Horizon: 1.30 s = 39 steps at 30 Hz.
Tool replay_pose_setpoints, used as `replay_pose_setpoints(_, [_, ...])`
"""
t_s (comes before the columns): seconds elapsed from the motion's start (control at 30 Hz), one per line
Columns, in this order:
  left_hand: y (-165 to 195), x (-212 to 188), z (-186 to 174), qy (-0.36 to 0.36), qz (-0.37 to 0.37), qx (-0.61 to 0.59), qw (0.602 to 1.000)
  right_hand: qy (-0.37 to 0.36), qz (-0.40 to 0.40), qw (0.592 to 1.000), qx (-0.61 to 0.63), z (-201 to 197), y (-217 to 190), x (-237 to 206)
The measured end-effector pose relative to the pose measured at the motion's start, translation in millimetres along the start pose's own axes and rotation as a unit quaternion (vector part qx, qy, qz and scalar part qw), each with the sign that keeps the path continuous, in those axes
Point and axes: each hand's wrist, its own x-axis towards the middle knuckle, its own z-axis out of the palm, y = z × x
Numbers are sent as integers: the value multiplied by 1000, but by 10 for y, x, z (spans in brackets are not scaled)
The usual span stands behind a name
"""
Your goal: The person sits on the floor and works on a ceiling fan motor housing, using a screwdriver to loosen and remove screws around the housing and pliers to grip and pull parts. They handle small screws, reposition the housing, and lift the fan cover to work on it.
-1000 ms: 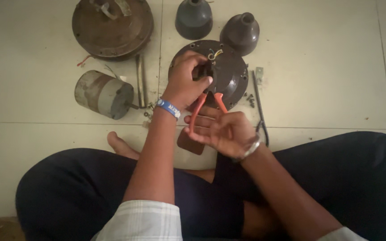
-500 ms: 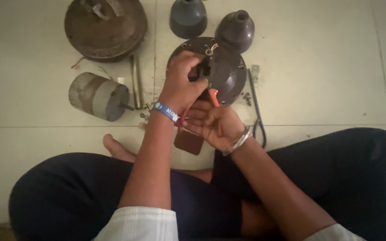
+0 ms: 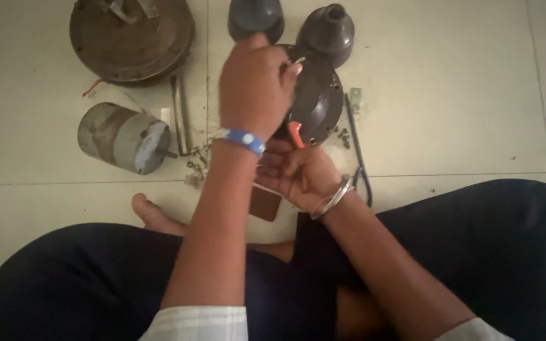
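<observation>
While the left hand [image 3: 255, 85], a blue band at its wrist, is curled shut over the top edge of the round dark metal motor housing [image 3: 316, 101] on the pale tiled floor [image 3: 462, 95], the right hand [image 3: 298, 173], ringed by a thin silver bangle, is closed around the orange-handled pliers [image 3: 294, 134] just below it. Two smooth dark cone-shaped covers [image 3: 327, 33] stand behind the housing. To the left lie a dull grey cylinder [image 3: 121, 137] with a short shaft, a rusty brown disc [image 3: 133, 38], a thin metal rod [image 3: 181, 113] and small scattered screws [image 3: 196, 165].
</observation>
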Motion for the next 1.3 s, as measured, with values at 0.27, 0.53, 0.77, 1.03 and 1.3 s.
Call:
replay_pose_setpoints(0.27, [63,-83,134,17,-17,11,1000,74,-80,994,-28,113,22,-14])
replay_pose_setpoints(0.53, [-17,-57,94,1,-4,-20,1000,36,10,997,-70,-48,-269,-57])
replay_pose_setpoints(0.77, [-96,-23,43,-8,-7,-59,998,-9,58,992,-113,-50,-511,-125])
replay_pose_setpoints(1.03, [-160,90,-55,-81,-46,-116,989,20,32,996,-86,32,-311,-75])
replay_pose_setpoints(1.3, [-231,283,-133,-182,159,39,970,-10,28,999,-24,87,-191,-104])
